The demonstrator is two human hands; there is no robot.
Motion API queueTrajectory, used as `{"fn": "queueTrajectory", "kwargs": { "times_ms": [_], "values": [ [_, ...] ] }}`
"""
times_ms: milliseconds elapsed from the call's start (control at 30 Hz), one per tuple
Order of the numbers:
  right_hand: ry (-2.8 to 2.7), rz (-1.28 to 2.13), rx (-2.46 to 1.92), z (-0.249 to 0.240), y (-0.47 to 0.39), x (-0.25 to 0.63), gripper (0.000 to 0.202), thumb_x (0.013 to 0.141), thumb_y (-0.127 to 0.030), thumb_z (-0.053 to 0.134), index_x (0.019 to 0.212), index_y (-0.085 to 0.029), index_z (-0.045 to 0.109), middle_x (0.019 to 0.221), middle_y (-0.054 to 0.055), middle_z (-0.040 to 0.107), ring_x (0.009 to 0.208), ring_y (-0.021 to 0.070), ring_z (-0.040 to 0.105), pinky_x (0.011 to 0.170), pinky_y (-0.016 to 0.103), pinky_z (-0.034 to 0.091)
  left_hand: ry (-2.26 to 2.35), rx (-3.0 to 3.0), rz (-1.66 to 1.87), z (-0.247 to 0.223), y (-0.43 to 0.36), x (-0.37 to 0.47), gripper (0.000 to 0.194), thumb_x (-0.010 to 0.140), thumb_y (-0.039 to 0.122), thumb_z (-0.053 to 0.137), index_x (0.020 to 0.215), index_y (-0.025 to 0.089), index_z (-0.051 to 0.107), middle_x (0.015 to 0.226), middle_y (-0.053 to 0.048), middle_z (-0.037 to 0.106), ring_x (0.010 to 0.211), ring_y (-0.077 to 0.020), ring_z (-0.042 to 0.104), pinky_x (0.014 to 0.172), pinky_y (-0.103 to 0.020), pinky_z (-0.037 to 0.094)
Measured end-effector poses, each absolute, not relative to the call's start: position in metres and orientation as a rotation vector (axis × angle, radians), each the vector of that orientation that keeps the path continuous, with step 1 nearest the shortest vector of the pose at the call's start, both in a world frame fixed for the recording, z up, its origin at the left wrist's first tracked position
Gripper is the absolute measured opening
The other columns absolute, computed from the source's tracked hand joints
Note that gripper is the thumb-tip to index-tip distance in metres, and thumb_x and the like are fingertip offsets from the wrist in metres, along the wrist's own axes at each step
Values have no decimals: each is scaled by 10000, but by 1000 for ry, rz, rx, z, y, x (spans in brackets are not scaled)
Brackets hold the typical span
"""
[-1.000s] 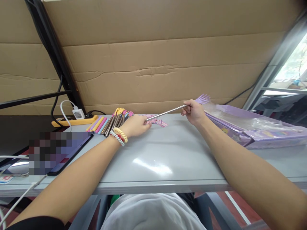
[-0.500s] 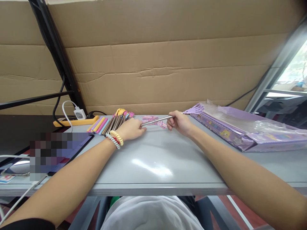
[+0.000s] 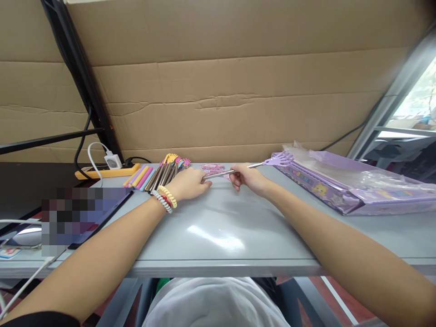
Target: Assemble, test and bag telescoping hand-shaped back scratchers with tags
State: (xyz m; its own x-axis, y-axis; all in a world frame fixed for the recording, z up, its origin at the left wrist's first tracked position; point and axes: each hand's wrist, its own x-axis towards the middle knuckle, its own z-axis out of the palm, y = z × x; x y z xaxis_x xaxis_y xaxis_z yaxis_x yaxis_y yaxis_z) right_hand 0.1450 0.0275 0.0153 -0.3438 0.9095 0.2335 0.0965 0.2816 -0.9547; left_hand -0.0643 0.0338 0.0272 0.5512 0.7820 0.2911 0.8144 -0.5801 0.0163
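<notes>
A back scratcher with a thin metal rod and a purple hand-shaped head [image 3: 279, 159] lies across between my two hands. My left hand [image 3: 190, 184], with bracelets at its wrist, is closed on the left end of the rod; its fingers partly hide that end. Farther along, my right hand [image 3: 250, 178] pinches the rod, its other fingers curled below. Beside my left hand lies a pile of back scratchers [image 3: 166, 175] with metal rods and yellow, pink and blue heads. Coloured tubes [image 3: 140, 177] rest left of them. Small pink printed pieces [image 3: 213, 169] lie behind the rod.
An opened purple box [image 3: 320, 186] with clear plastic wrapping stands on the grey table [image 3: 238, 227] at right. On the left are a tablet [image 3: 98, 218], a yellow power strip [image 3: 109, 171] with a white charger, and white cables. A cardboard wall [image 3: 218, 81] rises behind.
My right hand has slid left along the rod, closer to my left hand. The purple head has shifted slightly right and down. My left hand has barely moved.
</notes>
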Motion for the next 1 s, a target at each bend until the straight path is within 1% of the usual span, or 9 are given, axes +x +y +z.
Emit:
{"fn": "queueTrajectory", "kwargs": {
  "times_ms": [133,267,367,500,567,700,867,1000],
  "values": [
    [-1572,1152,-872,22,31,149,444,744,-531,552,489,-170,520,402,-16,431,380,111,463,436,245,403,-1377,-2606,-449,37,33,-67,341,830,429,412,670,186,591,650,-59,639,598,-190,568,531,-280,331],
    [-1386,1117,-762,35,32,159,492,761,-601,491,511,-178,515,377,-14,420,359,123,458,408,258,401,-1393,-2528,-479,46,34,-73,367,836,448,394,640,187,562,654,-60,632,617,-194,560,526,-281,308],
    [-1257,1006,-746,43,34,169,481,775,-601,488,536,-184,497,388,-16,438,338,110,427,382,255,392,-1413,-2490,-504,48,37,-78,362,837,450,388,643,191,551,674,-56,637,648,-192,567,532,-279,304],
    [-1173,857,-737,48,38,178,442,733,-568,569,534,-182,488,442,-5,501,332,85,405,355,241,377,-1401,-2484,-526,50,38,-79,353,834,446,389,629,197,535,662,-48,634,646,-182,567,536,-277,297],
    [-1146,803,-732,50,40,183,450,733,-578,567,528,-186,479,428,-14,479,330,83,406,348,236,372,-1402,-2481,-543,52,38,-79,356,832,445,389,613,199,525,648,-45,627,637,-182,566,532,-278,297],
    [-1102,670,-762,51,44,191,510,739,-651,531,524,-200,431,396,-42,410,305,74,386,322,222,341,-1470,-2427,-536,60,37,-83,370,832,461,382,624,202,545,662,-50,633,654,-198,581,528,-279,307],
    [-1131,572,-809,47,49,192,536,676,-681,592,511,-191,450,366,-66,345,292,60,352,304,210,304,-1517,-2226,-495,70,42,-97,346,808,464,399,710,206,607,687,-75,647,714,-246,607,562,-293,342],
    [-1161,561,-810,46,49,182,538,640,-677,628,500,-189,450,365,-75,317,298,57,348,303,206,287,-1543,-2092,-497,74,48,-109,297,781,418,414,744,209,622,706,-85,652,730,-268,611,569,-307,349]
  ]
}}
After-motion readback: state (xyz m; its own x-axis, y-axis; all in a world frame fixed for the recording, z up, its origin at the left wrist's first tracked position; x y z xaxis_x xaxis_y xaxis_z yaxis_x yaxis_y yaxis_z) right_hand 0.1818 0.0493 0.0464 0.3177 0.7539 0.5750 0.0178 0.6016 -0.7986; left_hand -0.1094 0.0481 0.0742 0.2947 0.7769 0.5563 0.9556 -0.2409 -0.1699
